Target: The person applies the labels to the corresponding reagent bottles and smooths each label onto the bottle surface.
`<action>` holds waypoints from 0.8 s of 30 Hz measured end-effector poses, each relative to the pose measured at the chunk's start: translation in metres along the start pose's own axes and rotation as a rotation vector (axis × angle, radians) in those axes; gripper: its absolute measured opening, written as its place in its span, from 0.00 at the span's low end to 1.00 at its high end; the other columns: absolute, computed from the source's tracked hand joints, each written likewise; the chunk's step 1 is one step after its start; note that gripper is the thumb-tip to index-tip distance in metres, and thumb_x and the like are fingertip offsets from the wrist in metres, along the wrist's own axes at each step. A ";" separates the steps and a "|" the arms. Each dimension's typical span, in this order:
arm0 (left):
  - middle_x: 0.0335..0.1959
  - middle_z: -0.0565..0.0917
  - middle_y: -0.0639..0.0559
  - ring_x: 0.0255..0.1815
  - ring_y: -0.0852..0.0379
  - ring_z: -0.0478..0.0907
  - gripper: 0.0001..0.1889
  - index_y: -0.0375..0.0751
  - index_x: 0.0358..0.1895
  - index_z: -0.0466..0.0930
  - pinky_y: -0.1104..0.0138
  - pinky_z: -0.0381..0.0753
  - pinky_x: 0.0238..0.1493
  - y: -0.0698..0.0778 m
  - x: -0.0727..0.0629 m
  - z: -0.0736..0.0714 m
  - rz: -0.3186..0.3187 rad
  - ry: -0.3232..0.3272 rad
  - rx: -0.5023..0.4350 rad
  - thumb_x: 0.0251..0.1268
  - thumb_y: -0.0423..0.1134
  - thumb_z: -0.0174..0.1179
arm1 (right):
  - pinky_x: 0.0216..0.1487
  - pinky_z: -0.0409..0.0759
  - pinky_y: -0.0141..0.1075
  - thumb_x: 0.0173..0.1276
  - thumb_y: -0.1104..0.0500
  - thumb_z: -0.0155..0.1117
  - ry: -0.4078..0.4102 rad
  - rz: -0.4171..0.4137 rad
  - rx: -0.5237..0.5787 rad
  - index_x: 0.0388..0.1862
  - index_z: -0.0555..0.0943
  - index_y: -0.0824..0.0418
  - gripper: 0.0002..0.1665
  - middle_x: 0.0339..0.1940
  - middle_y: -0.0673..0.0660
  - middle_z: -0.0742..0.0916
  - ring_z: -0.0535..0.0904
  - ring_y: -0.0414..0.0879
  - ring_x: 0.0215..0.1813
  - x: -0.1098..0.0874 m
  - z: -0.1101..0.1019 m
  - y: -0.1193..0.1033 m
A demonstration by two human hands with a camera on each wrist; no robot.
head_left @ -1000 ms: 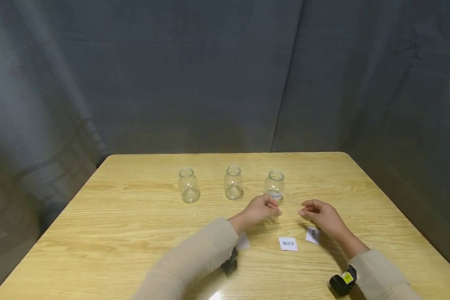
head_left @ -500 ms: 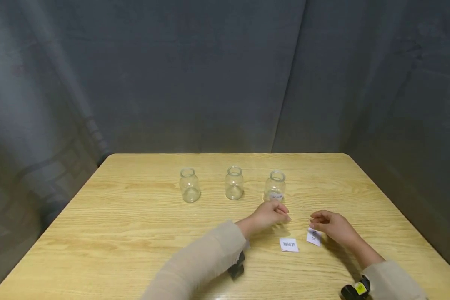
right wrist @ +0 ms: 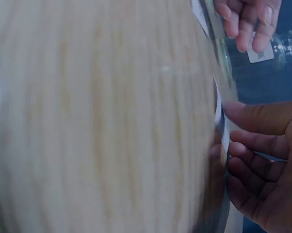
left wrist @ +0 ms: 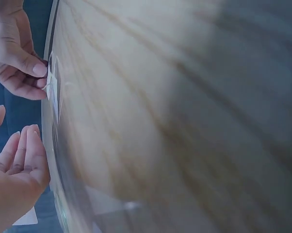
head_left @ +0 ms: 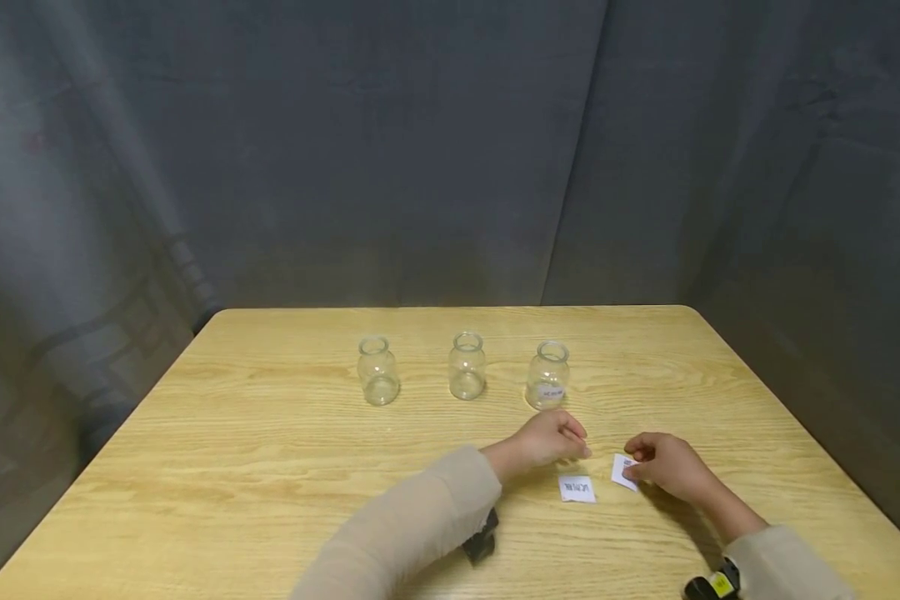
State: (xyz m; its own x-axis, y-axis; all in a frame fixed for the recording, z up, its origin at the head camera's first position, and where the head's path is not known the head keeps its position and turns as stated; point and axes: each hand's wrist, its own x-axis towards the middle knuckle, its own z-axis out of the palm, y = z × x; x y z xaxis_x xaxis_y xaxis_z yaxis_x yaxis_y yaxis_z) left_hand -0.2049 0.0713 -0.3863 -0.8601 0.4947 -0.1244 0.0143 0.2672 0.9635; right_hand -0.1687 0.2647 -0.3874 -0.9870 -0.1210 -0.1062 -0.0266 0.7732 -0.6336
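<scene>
With thumb and fingertips, my right hand (head_left: 671,468) pinches at a small white printed paper label (head_left: 619,471) lying on the table. The right wrist view shows the thumb on that label (right wrist: 220,112), the other fingers curled near its edge. My left hand (head_left: 546,437) hovers left of it, fingers loosely bent and holding nothing; the left wrist view shows this hand (left wrist: 22,170) with its thumb apart. A second printed label (head_left: 576,489) lies in front of the left hand. Behind, a glass jar (head_left: 551,371) carries a printed label low on its front.
Two more clear glass jars, a middle one (head_left: 467,371) and a left one (head_left: 378,375), stand upright in a row with the labelled jar. The wooden table (head_left: 232,433) ends at a dark grey curtain (head_left: 390,167).
Both hands have drawn back from the labelled jar towards the front. The right hand has come down onto the rightmost loose label, while the left has shifted right and nearer the other loose label.
</scene>
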 end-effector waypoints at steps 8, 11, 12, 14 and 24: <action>0.21 0.76 0.54 0.20 0.63 0.72 0.09 0.35 0.31 0.74 0.73 0.73 0.23 -0.004 0.003 0.007 -0.024 0.004 0.057 0.45 0.28 0.63 | 0.23 0.66 0.33 0.47 0.68 0.64 0.014 -0.033 -0.068 0.29 0.75 0.68 0.09 0.22 0.53 0.73 0.66 0.44 0.26 0.001 0.005 -0.003; 0.20 0.76 0.55 0.21 0.64 0.71 0.08 0.36 0.30 0.74 0.74 0.72 0.22 -0.003 0.003 0.009 -0.034 -0.004 0.102 0.45 0.29 0.63 | 0.23 0.65 0.33 0.47 0.68 0.64 0.016 -0.021 -0.061 0.28 0.73 0.67 0.10 0.22 0.53 0.72 0.66 0.44 0.25 0.001 0.005 -0.003; 0.20 0.76 0.55 0.21 0.64 0.71 0.08 0.36 0.30 0.74 0.74 0.71 0.22 -0.002 0.003 0.010 -0.039 -0.008 0.113 0.45 0.29 0.63 | 0.22 0.65 0.32 0.47 0.69 0.64 0.018 -0.018 -0.052 0.28 0.73 0.67 0.10 0.22 0.53 0.72 0.65 0.44 0.25 0.001 0.005 -0.004; 0.21 0.75 0.55 0.21 0.63 0.71 0.08 0.36 0.30 0.74 0.74 0.71 0.22 -0.001 0.002 0.010 -0.048 -0.016 0.131 0.45 0.29 0.63 | 0.21 0.65 0.32 0.47 0.69 0.64 0.023 -0.012 -0.041 0.27 0.71 0.66 0.10 0.21 0.53 0.71 0.65 0.44 0.25 0.001 0.005 -0.004; 0.22 0.75 0.55 0.21 0.61 0.71 0.11 0.35 0.34 0.74 0.73 0.73 0.23 0.001 0.007 0.009 -0.089 -0.037 0.152 0.44 0.27 0.62 | 0.17 0.64 0.29 0.54 0.72 0.57 0.000 -0.047 0.112 0.25 0.67 0.65 0.08 0.18 0.53 0.69 0.63 0.42 0.19 0.010 0.007 -0.007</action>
State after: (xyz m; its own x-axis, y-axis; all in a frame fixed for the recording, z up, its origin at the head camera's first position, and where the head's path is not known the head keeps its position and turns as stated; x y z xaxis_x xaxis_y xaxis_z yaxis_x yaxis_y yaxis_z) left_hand -0.2062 0.0827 -0.3885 -0.8423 0.4925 -0.2191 0.0181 0.4320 0.9017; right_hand -0.1774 0.2539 -0.3895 -0.9851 -0.1550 -0.0743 -0.0546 0.6920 -0.7198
